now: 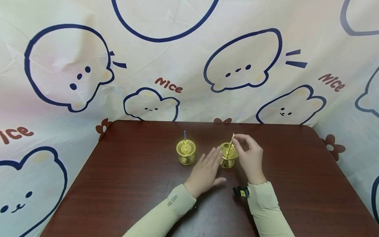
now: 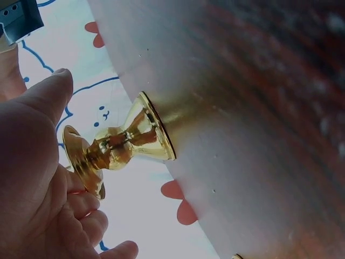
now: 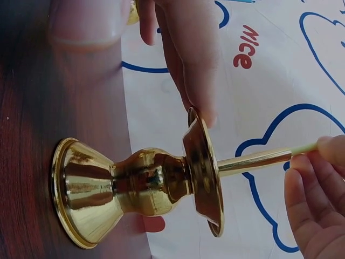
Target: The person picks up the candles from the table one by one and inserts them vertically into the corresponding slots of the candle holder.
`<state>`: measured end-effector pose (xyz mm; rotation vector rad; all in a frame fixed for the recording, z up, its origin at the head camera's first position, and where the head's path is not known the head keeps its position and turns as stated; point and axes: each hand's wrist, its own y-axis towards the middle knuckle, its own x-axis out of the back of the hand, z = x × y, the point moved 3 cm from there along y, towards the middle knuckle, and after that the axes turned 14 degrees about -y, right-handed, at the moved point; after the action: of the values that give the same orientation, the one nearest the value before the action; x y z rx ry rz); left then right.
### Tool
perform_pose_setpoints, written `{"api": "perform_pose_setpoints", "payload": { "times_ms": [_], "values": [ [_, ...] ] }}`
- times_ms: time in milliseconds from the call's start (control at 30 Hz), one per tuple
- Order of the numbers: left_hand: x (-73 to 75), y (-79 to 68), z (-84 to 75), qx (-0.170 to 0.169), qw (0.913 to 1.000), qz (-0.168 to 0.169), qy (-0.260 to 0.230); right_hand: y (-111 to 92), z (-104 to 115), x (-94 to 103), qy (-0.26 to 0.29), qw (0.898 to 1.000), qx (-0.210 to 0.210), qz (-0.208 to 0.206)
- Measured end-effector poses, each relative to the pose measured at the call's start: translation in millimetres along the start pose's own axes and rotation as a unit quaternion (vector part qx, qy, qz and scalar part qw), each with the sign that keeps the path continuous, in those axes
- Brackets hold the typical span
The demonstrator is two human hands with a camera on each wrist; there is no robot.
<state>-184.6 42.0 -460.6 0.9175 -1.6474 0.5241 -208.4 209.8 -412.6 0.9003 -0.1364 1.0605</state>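
Note:
A thin pale yellow candle stands in the tube at the top of a brass candle holder. My right hand pinches this candle between thumb and fingers, just above the tube. On the holder's other side, my left hand lies with its fingers extended, fingertips at the rim of the dish. The holder is upright, its flared base on the table. To the left stands a matching brass candle holder, with a blue candle upright in it; neither hand touches that one.
The dark brown wooden table has rounded far corners. Behind and beside it hangs a pale cloth printed with cartoon outlines. A black strap device sits at the right wrist.

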Motion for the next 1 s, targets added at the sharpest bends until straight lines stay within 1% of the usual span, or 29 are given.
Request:
{"api": "perform_pose_setpoints", "payload": {
  "times_ms": [267, 533, 833, 1000],
  "values": [
    [0.1, -0.7, 0.6, 0.002, 1.0000, 0.004, 0.002, -0.1, -1.1, -0.9, -0.005, 1.000, 0.003, 0.000],
    [0.4, -0.8, 0.6, -0.001, 1.0000, 0.003, 0.002, 0.4, -1.0, -0.2, 0.002, 1.000, 0.008, -0.003],
    [1.1, -1.0, 0.4, -0.005, 1.0000, 0.003, 0.001, -0.9, -2.1, 2.5, 0.016, 1.000, -0.009, 0.001],
    [1.6, -1.2, 0.4, -0.006, 1.0000, 0.003, -0.004, 0.1, -2.5, 5.1, 0.025, 1.000, -0.008, -0.006]
  ]
}}
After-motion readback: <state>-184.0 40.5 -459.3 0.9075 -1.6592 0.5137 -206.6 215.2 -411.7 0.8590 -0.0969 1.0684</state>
